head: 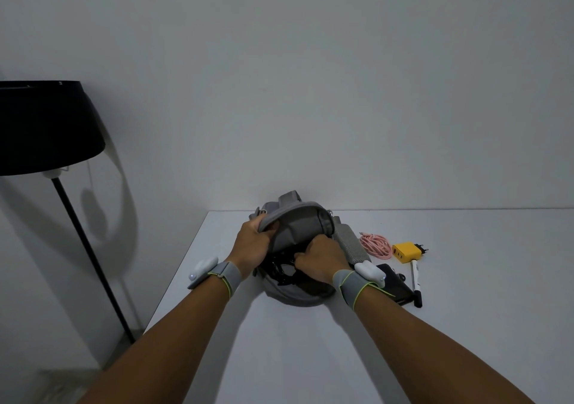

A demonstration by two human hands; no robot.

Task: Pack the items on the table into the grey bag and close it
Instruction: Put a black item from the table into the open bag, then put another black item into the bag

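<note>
The white table [310, 341] carries the grey bag [298, 229], pink cable [375, 245], yellow charger [405, 251], marker [416, 282] and black phone [394, 285].

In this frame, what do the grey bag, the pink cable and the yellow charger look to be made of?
Grey bag: looks like woven fabric, matte; the flap bends softly where the left hand grips it.
Pink cable: probably rubbery or braided sheath, coiled loosely; too small to tell which.
Yellow charger: seems hard plastic, smooth, with crisp box edges and dark port slots.

Grey wristbands [230, 274], perhaps white sensors [203, 267]
</note>
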